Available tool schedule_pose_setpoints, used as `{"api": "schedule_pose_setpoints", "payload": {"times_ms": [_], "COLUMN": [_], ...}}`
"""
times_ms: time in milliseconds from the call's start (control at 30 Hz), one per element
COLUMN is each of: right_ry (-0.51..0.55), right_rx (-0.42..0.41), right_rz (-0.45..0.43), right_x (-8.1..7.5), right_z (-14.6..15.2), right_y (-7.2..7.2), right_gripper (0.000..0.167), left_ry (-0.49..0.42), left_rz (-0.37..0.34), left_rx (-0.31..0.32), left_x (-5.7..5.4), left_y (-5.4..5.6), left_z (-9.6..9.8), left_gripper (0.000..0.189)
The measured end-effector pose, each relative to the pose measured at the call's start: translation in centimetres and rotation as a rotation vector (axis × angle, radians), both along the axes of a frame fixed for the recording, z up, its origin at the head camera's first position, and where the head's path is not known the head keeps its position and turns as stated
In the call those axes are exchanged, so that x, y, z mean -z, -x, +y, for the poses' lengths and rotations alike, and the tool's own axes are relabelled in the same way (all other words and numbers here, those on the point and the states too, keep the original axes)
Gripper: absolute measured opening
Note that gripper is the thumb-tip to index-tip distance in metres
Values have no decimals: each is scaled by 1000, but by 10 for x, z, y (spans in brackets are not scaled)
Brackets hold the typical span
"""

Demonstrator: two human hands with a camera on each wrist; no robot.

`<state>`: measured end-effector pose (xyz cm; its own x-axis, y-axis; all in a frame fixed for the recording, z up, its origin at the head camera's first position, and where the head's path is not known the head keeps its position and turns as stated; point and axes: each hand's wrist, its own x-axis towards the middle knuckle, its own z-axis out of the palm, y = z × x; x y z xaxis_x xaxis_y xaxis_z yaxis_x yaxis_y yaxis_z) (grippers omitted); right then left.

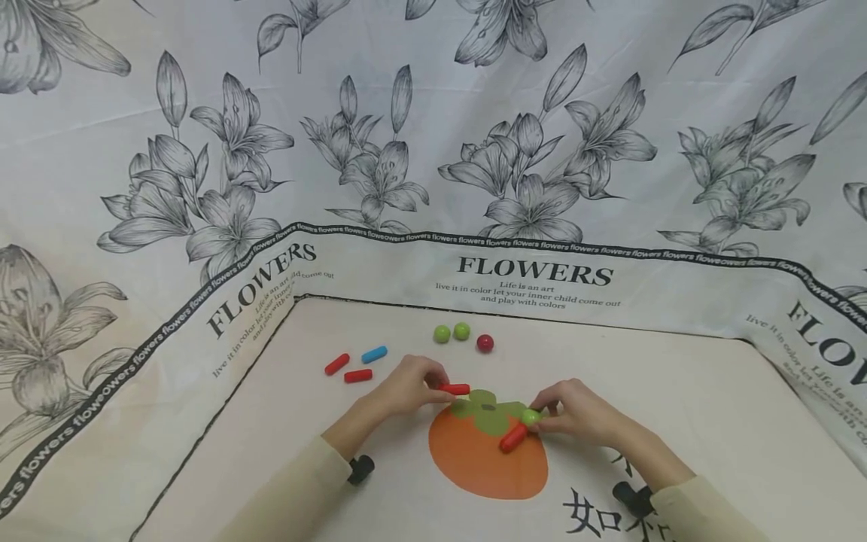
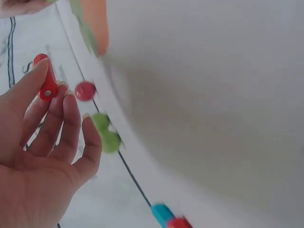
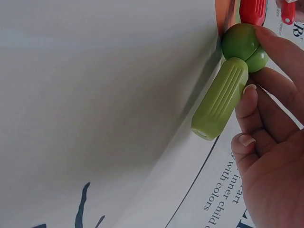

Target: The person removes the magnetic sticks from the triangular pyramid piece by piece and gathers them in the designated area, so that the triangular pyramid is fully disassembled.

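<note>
Between thumb and fingertips, my left hand point(image 1: 409, 387) pinches a red magnetic rod point(image 2: 46, 78) with a round silvery spot on its end. My right hand point(image 1: 581, 412) pinches a green ball point(image 3: 243, 46). Joined to that ball are a light green ribbed rod point(image 3: 221, 99) and a second red rod point(image 1: 512, 437). The light green rod is hidden in the head view. Both hands are over the orange persimmon print point(image 1: 474, 463), a short gap apart, the left at its leaf edge and the right at its right side.
Beyond the hands lie two green balls point(image 1: 442, 333) and a dark red ball point(image 1: 485, 343). On the left are two red rods point(image 1: 358, 376) and a blue rod point(image 1: 374, 354). A flower-printed cloth point(image 1: 379, 263) rises behind the table; black characters point(image 1: 592, 513) are printed near the right arm.
</note>
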<state>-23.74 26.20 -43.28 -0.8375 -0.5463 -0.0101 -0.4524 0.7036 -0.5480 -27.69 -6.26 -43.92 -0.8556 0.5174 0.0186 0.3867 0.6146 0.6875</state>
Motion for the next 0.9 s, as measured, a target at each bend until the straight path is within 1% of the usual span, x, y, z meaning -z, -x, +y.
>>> {"api": "schedule_pose_setpoints", "payload": {"times_ms": [100, 167, 300, 400, 500, 600, 667, 767, 900], "right_ry": [5, 7, 9, 2, -7, -12, -16, -23, -25], "right_rx": [1, 4, 2, 4, 13, 22, 30, 41, 40], "right_rz": [6, 8, 5, 1, 0, -4, -12, -26, -33], "right_x": [1, 1, 2, 2, 1, 0, -1, -1, -2], "right_z": [-1, -1, -2, -2, -2, -3, -4, -4, -4], "right_y": [0, -1, -1, -1, -1, -1, -1, -1, -1], "right_gripper": [18, 18, 18, 18, 17, 17, 17, 17, 16], "left_ry": [-20, -31, -36, -29, -10, 28, 52, 81, 90], "left_rz": [14, 35, 93, 126, 130, 106, 88, 73, 59], "left_rx": [-48, -74, -100, -116, -144, -206, -230, -257, -245], "left_x": [-1, -1, 1, 4, 10, 15, 16, 18, 19], "left_y": [-4, -6, -11, -13, -12, -10, -8, -5, -3], "left_z": [-25, -44, -86, -120, -153, -182, -196, -210, -219], "left_gripper": [11, 12, 13, 15, 16, 14, 13, 12, 15]}}
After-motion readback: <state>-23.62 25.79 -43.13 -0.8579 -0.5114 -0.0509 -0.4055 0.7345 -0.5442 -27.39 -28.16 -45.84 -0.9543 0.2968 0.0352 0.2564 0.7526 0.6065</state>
